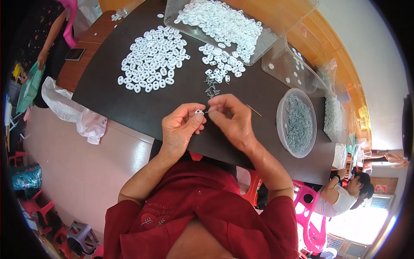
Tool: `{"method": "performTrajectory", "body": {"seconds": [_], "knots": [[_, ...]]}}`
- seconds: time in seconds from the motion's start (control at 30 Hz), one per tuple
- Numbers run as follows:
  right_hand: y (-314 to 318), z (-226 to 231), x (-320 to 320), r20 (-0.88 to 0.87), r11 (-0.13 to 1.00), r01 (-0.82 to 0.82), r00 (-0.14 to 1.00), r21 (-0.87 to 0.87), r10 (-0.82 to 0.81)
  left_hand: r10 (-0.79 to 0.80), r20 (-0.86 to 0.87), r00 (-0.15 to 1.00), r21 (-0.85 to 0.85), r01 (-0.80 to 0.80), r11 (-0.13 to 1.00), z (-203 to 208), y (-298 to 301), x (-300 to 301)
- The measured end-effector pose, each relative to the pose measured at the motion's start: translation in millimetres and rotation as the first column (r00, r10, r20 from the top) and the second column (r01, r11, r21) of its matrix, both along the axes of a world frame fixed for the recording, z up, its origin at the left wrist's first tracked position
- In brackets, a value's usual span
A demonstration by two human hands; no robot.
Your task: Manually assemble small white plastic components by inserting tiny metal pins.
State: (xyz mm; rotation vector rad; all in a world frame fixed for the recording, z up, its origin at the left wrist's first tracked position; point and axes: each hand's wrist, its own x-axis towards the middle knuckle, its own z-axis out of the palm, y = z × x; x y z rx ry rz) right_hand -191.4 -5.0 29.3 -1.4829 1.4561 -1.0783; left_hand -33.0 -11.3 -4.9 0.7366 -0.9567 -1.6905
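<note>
My left hand (183, 125) pinches a small white oval plastic piece with two holes (199, 112) between thumb and fingertips, just above the dark table. Close beside it, my right hand (233, 118) is closed with a small grey screw (207, 112) at its fingertips, pointing toward the white piece. Whether the screw touches the piece I cannot tell. Beyond my hands lie a small heap of loose grey screws (211, 90) and a cluster of loose white pieces (222, 62). Farther left, a broad patch of white oval pieces (151, 58) is spread flat on the table.
A clear bin (172, 19) heaped with white pieces stands at the back; another clear bin (276, 58) stands right of it. A round tub (280, 125) of screws is at the right, near a thin brass-coloured rod (254, 110). Other people sit at far left and right.
</note>
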Motion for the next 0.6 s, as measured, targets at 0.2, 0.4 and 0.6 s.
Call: {"method": "performTrajectory", "body": {"seconds": [0.2,0.4,0.6], "knots": [[13,6,11,0.101,0.999,0.017,0.995,0.033,-0.02,0.015,0.067,0.998,-0.027,-0.013,1.0,1,4,0],[26,0,16,0.386,0.999,-0.033,0.921,-0.033,0.043,-0.024,-0.006,1.0,0.024,0.024,0.999,4,6,0],[27,-7,15,-0.081,0.919,0.047,0.993,-0.392,-0.086,-0.076,-0.064,0.995,0.089,0.082,0.993,8,9,-1]]}}
